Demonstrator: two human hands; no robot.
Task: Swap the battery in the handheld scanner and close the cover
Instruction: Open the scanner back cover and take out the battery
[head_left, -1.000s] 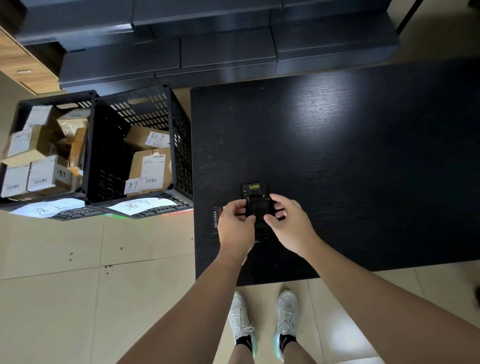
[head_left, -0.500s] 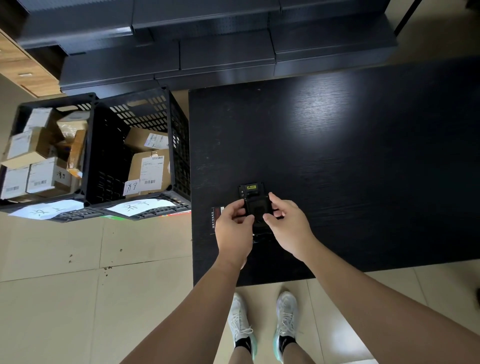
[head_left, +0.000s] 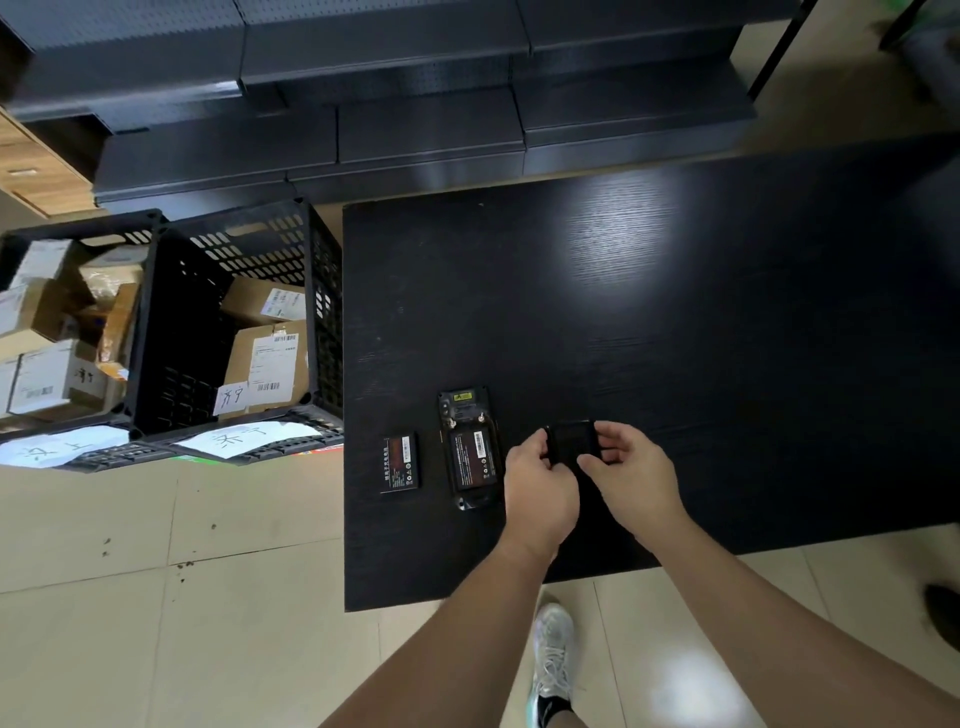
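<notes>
Face-down near the table's front-left corner, the scanner lies lengthwise front-to-back, battery exposed; both hands, left and right, pinch the cover beside it.

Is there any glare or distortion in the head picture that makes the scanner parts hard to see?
Head view: a bright glare patch lies on the black table, away from the scanner; the wide lens bends the shelves and crates; the battery labels are too small to read; the black cover between the hands blends into the dark tabletop.
</notes>
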